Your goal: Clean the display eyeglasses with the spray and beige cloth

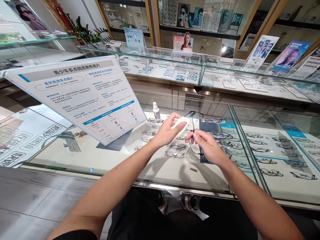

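My left hand (168,130) is closed on a pale cloth (184,122), thumb pressed on top of it. Just to the right, my right hand (208,145) pinches a pair of dark-rimmed eyeglasses (192,120) above the glass counter. The glasses are held on end, one rim low beside my fingers and a temple reaching up. The cloth is close beside the glasses; whether they touch I cannot tell. Behind my left hand a small white spray bottle (156,111) stands upright. Nearer to me lies a small gold-green cylinder (193,169).
A large printed board (82,96) leans on the counter at the left. Under the glass counter top (160,176), several eyeglasses (175,154) lie in rows. Farther back runs another glass display case (200,71) with upright cards on it. A potted plant (87,31) stands behind at the left.
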Demonstrator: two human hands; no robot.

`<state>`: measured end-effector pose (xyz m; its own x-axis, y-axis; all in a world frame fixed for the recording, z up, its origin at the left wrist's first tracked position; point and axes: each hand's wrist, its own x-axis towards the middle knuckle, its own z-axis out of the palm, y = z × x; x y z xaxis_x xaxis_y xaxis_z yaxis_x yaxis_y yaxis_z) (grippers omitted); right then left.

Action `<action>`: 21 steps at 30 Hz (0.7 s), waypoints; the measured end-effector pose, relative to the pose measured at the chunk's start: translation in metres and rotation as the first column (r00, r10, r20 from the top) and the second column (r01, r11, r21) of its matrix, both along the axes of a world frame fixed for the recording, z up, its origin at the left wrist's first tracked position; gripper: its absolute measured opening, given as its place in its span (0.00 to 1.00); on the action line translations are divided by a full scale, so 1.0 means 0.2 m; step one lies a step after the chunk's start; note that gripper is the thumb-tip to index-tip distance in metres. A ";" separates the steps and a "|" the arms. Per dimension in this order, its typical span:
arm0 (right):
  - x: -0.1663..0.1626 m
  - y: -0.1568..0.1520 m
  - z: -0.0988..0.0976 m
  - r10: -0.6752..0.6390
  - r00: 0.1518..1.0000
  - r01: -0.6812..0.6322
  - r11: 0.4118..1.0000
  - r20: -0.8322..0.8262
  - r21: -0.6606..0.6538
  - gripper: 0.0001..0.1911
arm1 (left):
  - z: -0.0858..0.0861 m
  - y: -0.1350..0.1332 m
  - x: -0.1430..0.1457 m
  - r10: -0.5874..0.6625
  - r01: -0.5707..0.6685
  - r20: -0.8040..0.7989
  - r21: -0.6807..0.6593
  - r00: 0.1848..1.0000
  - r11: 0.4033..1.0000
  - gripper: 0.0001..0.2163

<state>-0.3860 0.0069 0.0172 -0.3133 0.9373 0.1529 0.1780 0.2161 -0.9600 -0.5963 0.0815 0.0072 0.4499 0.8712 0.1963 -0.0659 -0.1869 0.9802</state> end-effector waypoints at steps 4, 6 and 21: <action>-0.01 -0.02 0.01 0.013 1.000 -0.013 1.000 0.007 -0.012 0.25 | -0.01 -0.02 0.00 0.035 -0.029 -0.080 0.074 0.996 0.997 0.22; -0.01 -0.03 0.02 0.018 1.000 -0.018 1.000 0.010 -0.011 0.25 | -0.01 -0.02 0.01 0.114 -0.094 -0.112 0.169 0.987 0.981 0.20; -0.04 -0.06 0.03 0.016 1.000 -0.017 1.000 0.011 0.016 0.25 | 0.03 -0.08 0.01 0.250 -0.235 -0.126 0.124 0.960 0.964 0.21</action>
<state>-0.3939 -0.0042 0.0227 -0.3305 0.9295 0.1639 0.1850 0.2341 -0.9545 -0.5934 0.0653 0.0128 0.2571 0.9348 0.2450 0.1301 -0.2847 0.9498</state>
